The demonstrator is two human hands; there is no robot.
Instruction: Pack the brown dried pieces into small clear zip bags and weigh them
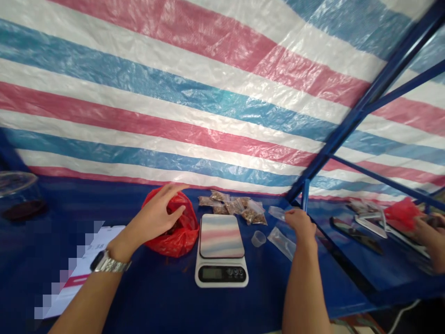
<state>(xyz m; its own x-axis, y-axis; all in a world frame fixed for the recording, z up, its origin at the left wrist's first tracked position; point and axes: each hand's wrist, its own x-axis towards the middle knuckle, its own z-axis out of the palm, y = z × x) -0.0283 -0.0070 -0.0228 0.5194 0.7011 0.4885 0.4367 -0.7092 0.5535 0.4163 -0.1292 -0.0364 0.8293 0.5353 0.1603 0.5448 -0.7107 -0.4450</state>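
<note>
My left hand (160, 214), fingers apart and a watch on its wrist, hovers over the mouth of a red plastic bag (184, 239). Dark contents show partly inside the bag. Farther right, my right hand (301, 223) is closed in a pinch on a small clear plastic bag (277, 213). Another clear plastic bag (281, 243) lies flat just left of that wrist. Between my hands stands a white digital kitchen scale (222, 248) with a bare, shiny platform. To the right of the scale sits a small clear plastic cup (258, 239).
Several small clear bags of brownish bits (231, 205) lie behind the scale. Papers (83, 269) are at left, near a clear round container (21, 195). At right, beyond a blue metal frame (333, 125), another person's hand (431, 236) is near red plastic. Striped sheeting hangs behind.
</note>
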